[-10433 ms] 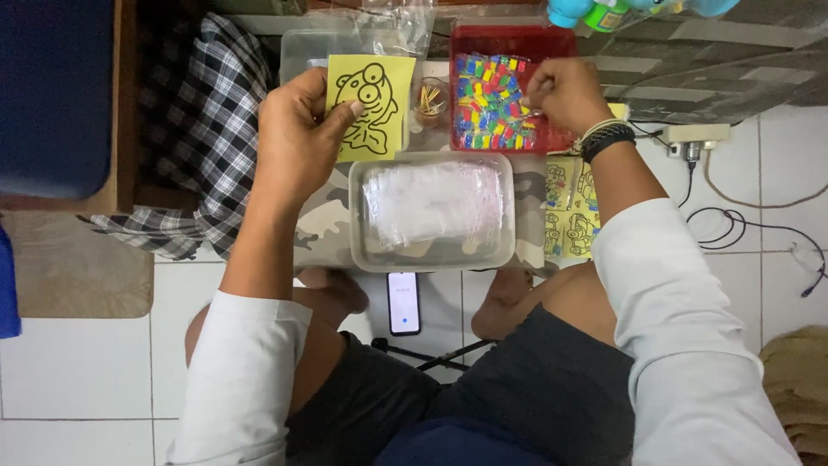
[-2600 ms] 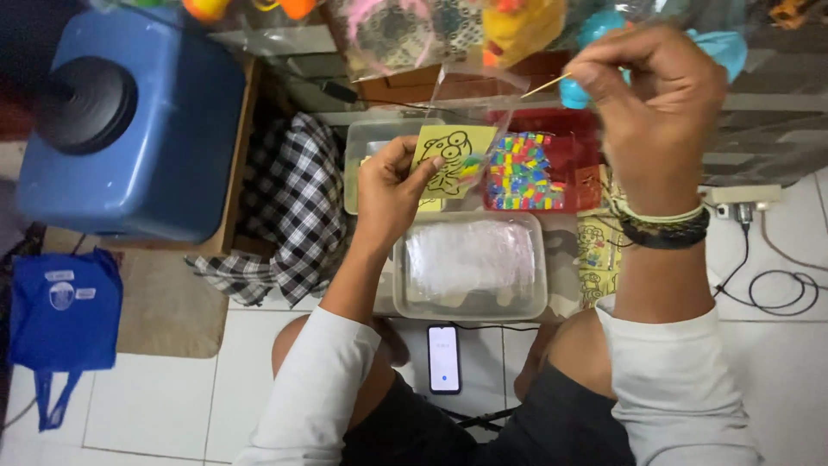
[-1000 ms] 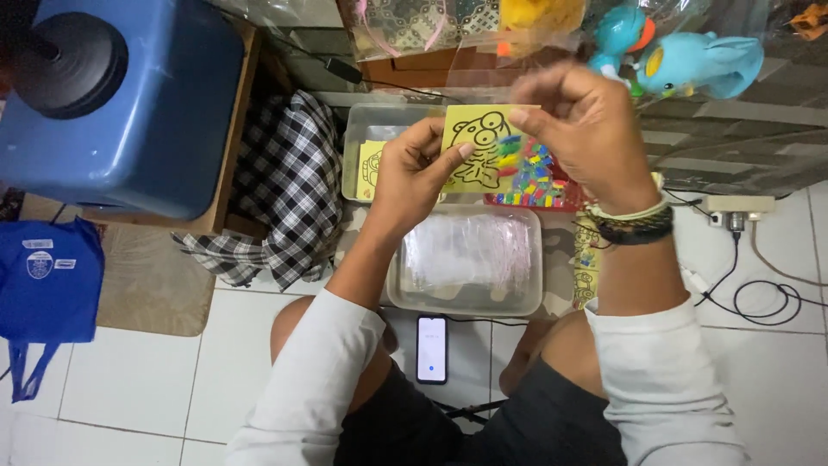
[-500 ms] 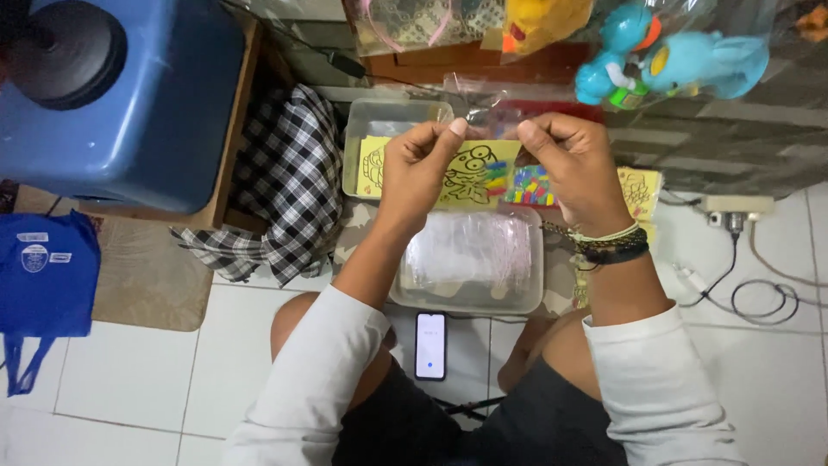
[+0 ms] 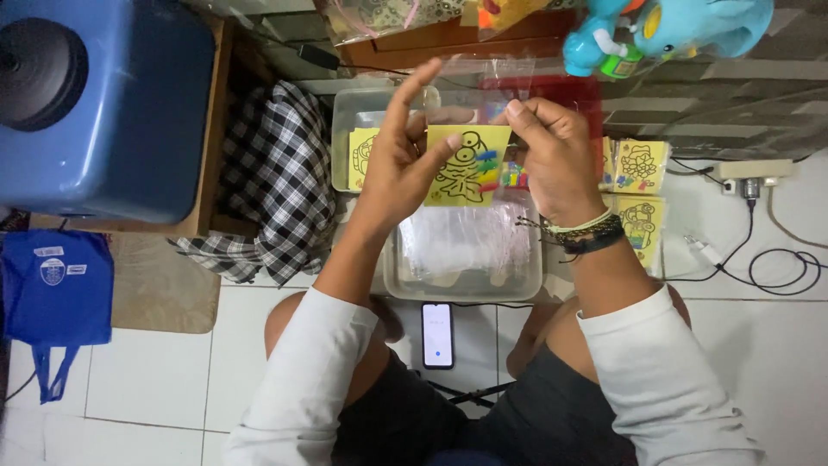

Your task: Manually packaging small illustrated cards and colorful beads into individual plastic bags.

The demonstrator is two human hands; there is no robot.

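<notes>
- Far left: a big blue water jug (image 5: 103, 103) stood on a low wooden stand; a blue bag (image 5: 56, 298) lay on the tiled floor below it.
- A black-and-white checked cloth (image 5: 276, 173) hung beside the stand.
- Left hand (image 5: 401, 160) was raised, forefinger straight up, thumb pressed on the left edge of a yellow picture card (image 5: 466, 164).
- The card was held upright between both hands, above a clear plastic tub (image 5: 466, 259) of clear bags.
- A phone (image 5: 437, 335) lay on the floor between the knees.
- Right hand (image 5: 552, 155), fingers curled, pinched the card's right edge by small coloured packets (image 5: 487, 168).
- Right: more yellow cards (image 5: 642, 164), then a power strip (image 5: 746, 170) with cables.
</notes>
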